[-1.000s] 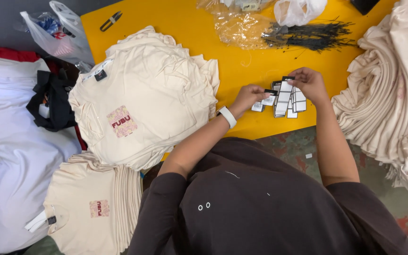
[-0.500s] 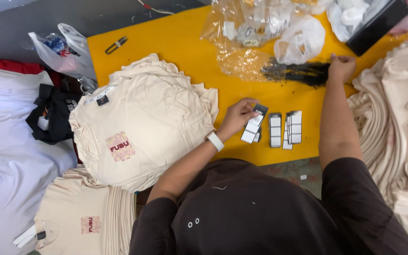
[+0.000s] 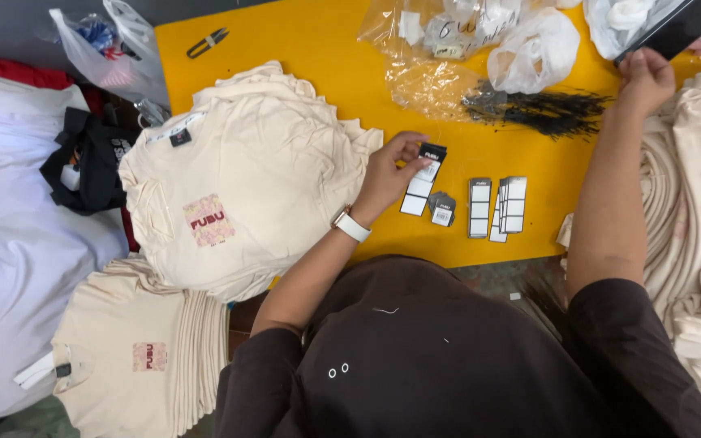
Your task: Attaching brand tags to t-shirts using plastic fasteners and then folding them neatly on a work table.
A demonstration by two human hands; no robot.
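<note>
The left hand pinched a tag by its top, over the yellow table beside the shirts. The right hand gripped a black case, reached far. Such a light pinch could drop the tag; the reaching arm might sweep the tag stacks.

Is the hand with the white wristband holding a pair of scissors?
No, the left hand with the white wristband pinches a black-and-white paper tag, while the small snips lie untouched far up the yellow table.
</note>
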